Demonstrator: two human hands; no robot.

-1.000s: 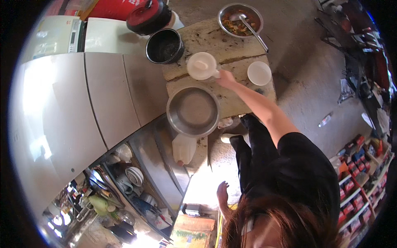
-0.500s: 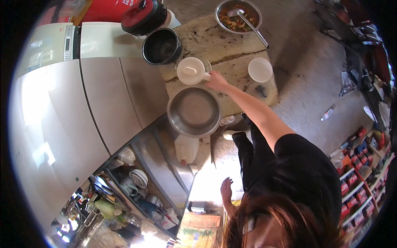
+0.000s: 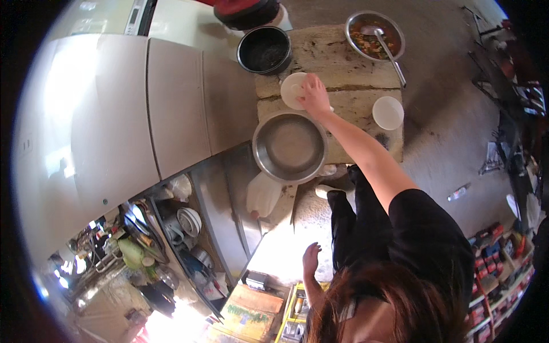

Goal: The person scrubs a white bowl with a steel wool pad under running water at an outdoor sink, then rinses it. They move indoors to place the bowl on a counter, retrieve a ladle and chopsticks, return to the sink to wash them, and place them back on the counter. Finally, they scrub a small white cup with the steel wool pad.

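Note:
My right hand (image 3: 314, 97) reaches over the work surface and covers the right part of a round white mug (image 3: 291, 91). Its fingers curl over the top, with the thumb on the near side. The mug's handle shows only as a small white end beside my wrist, and the raised knob on top is hidden. Just nearer stands a wide steel basin (image 3: 290, 147), with nothing visible inside. My left hand (image 3: 310, 257) hangs low beside my body, fingers loosely apart and holding nothing.
On the stained wooden tabletop (image 3: 320, 46) stand a black pot (image 3: 264, 51), a white bowl (image 3: 388, 113) and a steel bowl of soup (image 3: 374, 37) with a ladle (image 3: 389, 54). A pale cabinet (image 3: 177, 108) borders the left. Shelves of red boxes (image 3: 486, 268) line the lower right.
My right hand has let go of the mug's handle and moved up over its top. The whole view has shifted, so the table things sit farther right in it. My left hand still hangs low.

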